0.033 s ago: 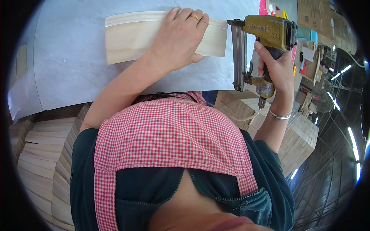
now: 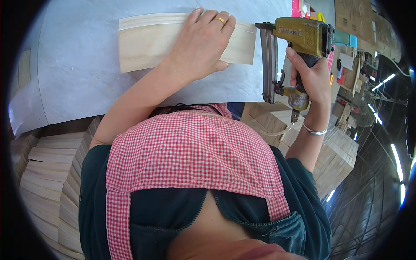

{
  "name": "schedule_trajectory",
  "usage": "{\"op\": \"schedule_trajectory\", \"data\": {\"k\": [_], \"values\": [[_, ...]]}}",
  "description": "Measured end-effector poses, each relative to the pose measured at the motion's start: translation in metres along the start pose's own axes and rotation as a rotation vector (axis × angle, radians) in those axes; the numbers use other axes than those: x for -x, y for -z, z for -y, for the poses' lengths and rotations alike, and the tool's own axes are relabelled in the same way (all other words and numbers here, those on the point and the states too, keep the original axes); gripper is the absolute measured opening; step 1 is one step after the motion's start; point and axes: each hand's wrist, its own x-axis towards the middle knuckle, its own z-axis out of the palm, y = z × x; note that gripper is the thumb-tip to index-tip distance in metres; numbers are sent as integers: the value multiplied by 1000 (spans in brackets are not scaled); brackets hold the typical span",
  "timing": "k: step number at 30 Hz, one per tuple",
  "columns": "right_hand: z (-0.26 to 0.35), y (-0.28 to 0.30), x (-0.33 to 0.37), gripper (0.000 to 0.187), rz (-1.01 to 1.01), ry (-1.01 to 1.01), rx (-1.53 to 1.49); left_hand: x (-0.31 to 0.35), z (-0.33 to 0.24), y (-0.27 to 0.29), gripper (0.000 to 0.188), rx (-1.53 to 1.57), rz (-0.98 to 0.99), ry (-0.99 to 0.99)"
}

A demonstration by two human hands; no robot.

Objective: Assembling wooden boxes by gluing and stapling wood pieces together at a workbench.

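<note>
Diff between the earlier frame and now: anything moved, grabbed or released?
No visible change: nothing moved, taken hold of or let go. Left hand still lies across the wooden board; right hand still grips the nail gun, its nose by the board's right end.

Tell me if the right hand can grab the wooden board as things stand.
Probably not: the right hand grips the nail gun, whose metal magazine lies between that hand and the wooden board. It would likely have to let go first.
</note>
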Motion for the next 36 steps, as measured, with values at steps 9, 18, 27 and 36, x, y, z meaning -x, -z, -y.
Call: {"op": "schedule_trajectory", "data": {"k": [9, 18, 27, 36], "values": [[6, 2, -2, 25, 13, 1, 54, -1, -2, 8, 85, 80, 106, 55], [11, 10, -14, 24, 94, -58, 65, 0, -3, 11, 89, 93, 162, 71], [2, 23, 0, 24, 32, -5, 54, 35, 43, 52, 87, -233, -37, -108], [-14, 14, 40, 22, 5, 39, -6, 75, 87, 73, 92, -91, 178, 143]]}}
